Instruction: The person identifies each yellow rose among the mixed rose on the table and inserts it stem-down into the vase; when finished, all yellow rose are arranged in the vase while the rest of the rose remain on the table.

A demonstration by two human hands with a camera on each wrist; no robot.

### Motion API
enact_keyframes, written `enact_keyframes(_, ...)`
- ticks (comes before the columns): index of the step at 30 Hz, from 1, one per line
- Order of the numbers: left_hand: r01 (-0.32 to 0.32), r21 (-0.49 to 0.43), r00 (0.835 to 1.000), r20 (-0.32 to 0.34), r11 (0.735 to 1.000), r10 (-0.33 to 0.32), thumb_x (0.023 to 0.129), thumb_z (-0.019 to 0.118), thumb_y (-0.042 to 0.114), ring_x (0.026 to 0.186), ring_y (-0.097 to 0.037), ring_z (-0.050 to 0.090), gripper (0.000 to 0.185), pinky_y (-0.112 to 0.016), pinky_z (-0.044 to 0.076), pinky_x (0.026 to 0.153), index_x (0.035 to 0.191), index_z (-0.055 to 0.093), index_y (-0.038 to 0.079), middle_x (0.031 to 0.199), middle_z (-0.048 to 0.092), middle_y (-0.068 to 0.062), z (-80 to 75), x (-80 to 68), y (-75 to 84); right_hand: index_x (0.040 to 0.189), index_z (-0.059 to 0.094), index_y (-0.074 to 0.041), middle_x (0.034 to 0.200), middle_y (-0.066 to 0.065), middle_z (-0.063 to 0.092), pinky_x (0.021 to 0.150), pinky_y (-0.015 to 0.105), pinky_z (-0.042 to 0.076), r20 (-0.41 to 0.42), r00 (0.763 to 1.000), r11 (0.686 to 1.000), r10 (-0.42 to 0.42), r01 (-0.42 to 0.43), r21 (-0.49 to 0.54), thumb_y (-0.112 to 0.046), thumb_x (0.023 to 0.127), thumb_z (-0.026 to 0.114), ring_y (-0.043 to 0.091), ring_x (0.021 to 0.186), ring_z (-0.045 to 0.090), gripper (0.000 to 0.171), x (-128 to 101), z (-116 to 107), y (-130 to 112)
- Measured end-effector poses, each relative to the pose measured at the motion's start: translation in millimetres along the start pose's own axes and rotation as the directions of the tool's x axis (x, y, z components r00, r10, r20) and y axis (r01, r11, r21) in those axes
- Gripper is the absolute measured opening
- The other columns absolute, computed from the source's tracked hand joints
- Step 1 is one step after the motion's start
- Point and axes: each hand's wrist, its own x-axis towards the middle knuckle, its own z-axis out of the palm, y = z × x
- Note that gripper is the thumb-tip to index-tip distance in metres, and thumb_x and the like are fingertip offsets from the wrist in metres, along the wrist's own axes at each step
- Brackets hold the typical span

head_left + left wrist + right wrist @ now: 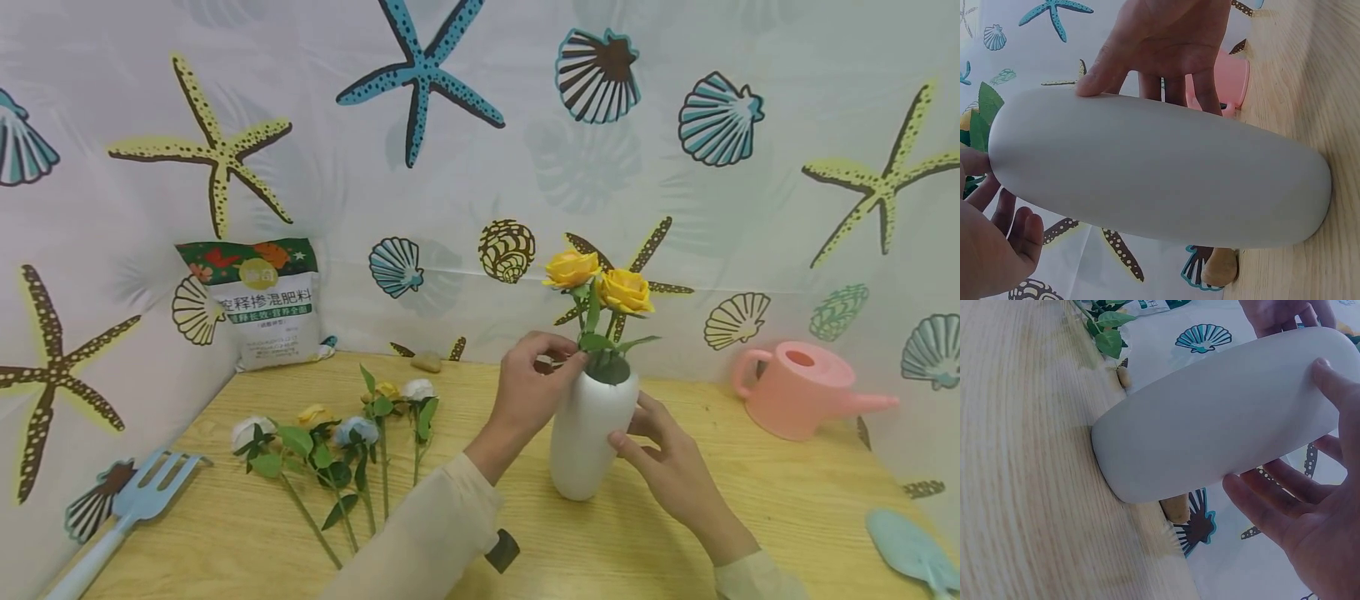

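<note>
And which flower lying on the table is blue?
The middle one of the five: the blue flower, between two yellow flowers, with white flowers at both ends.

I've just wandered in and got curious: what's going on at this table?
Someone is handling a white vase that holds two yellow roses. Their right-hand grip holds its side, while their left-hand grip is up at its rim; whether it pinches anything there is hard to tell. More white, yellow and blue flowers lie loose on the tabletop to the left. A pink watering can stands to the right, with nobody touching it.
</note>
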Motion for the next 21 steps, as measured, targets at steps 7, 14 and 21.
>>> enact_keyframes(7, 0.016, -0.015, 1.000, 0.024, 1.000, -0.016, 0.092, 0.070, 0.015, 0.093, -0.014, 0.062, 0.013, -0.030, 0.051, 0.080, 0.099, 0.074, 0.005, 0.102, 0.069, -0.008, -9.7, -3.8, -6.5, 0.155, 0.037, -0.018, 0.135, 0.020, 0.062, 0.090, 0.037, 0.059, 0.005, 1.000, 1.000, -0.003, 0.003, 0.000, -0.020, 0.100, 0.065, 0.033, 0.121, 0.061, 0.062, 0, 1, 0)
enact_keyframes(14, 0.062, 0.012, 0.998, 0.030, 0.998, -0.063, 0.093, 0.071, 0.017, 0.089, -0.011, 0.062, 0.012, -0.028, 0.052, 0.078, 0.098, 0.073, 0.007, 0.098, 0.070, -0.007, -24.9, -15.7, -15.7, 0.154, 0.039, -0.017, 0.131, 0.019, 0.064, 0.086, 0.021, 0.056, 0.001, 1.000, 1.000, -0.014, 0.014, 0.008, -0.018, 0.100, 0.065, 0.000, 0.110, 0.059, 0.060, 0, 3, 1)
enact_keyframes(21, 0.151, -0.093, 0.989, 0.008, 0.984, -0.151, 0.095, 0.071, 0.015, 0.080, -0.011, 0.061, 0.012, -0.028, 0.055, 0.070, 0.098, 0.072, 0.004, 0.094, 0.070, -0.010, -56.6, -32.9, -19.8, 0.154, 0.039, -0.017, 0.133, 0.019, 0.064, 0.086, 0.019, 0.055, -0.005, 1.000, 1.000, -0.021, 0.020, -0.015, -0.019, 0.099, 0.066, -0.009, 0.107, 0.055, 0.061, 0, 3, 2)
